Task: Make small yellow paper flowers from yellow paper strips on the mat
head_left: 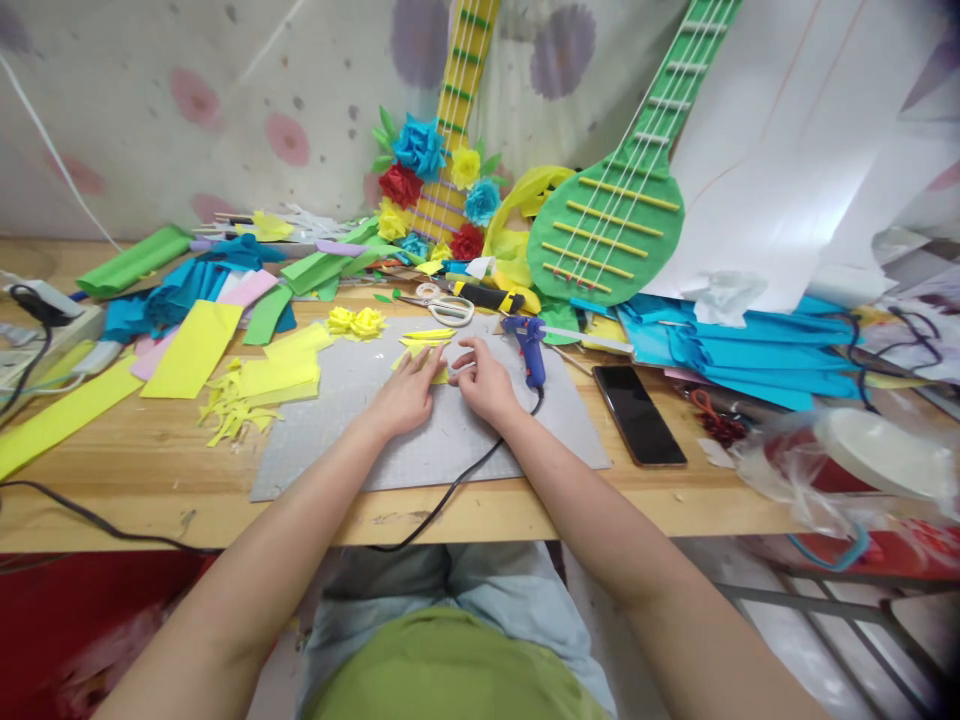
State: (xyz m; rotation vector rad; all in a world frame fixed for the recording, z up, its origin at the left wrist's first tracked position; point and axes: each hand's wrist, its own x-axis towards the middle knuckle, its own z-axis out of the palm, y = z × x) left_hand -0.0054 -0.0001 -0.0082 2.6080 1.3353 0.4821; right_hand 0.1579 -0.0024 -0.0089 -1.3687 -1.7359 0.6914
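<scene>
Two small yellow paper flowers (356, 322) look finished, sitting by the far left corner of the grey mat (315, 470). More appears left to assemble: loose yellow strips (429, 336) lie near the mat's far edge, just beyond the fingers, and yellow sheets (281, 380) are stacked at its left edge. The left hand (405, 392) rests over yellow paper with fingers extended, not clenched; the right hand (484, 378) has curled fingers, and I cannot tell whether they grasp anything. A blue glue gun (529, 352) lies towards the mat's right edge. Along the far edge of the counter (495, 515), the yellow instrument (456, 110) already carries coloured flowers (420, 147); the green instrument (607, 230) shows none
</scene>
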